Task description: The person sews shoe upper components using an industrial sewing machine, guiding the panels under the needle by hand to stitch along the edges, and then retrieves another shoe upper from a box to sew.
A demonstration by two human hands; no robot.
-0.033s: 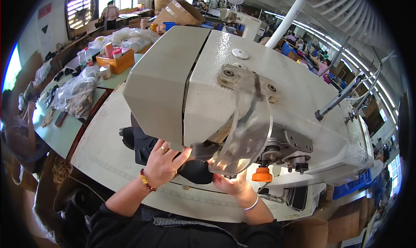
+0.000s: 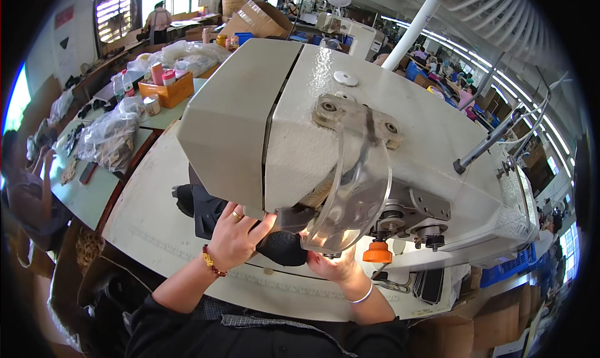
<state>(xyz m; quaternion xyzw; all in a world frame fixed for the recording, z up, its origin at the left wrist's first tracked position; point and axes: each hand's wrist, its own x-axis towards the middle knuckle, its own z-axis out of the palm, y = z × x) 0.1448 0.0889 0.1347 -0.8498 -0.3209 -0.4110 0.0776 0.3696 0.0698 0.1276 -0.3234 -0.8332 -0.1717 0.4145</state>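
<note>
A large off-white industrial sewing machine (image 2: 431, 133) fills the middle, its clear plastic guard (image 2: 361, 198) hanging over a lit spot at the needle area. A black fabric piece (image 2: 282, 250) with a rounded, padded-looking end lies under the machine head. My left hand (image 2: 232, 244) has its fingers closed on the left side of that piece, the fingertips partly behind the head. On the other side, my right hand (image 2: 334, 269) grips the piece's right edge, with its fingers partly hidden by the guard. The needle itself is hidden.
An orange knob (image 2: 377, 252) hangs just right of my right hand. To the left, a green-topped table (image 2: 94, 198) bears plastic bags (image 2: 112, 136) and an orange box (image 2: 167, 90) with spools. A co-worker (image 2: 28, 189) sits there. Cardboard boxes (image 2: 500, 314) stand at lower right.
</note>
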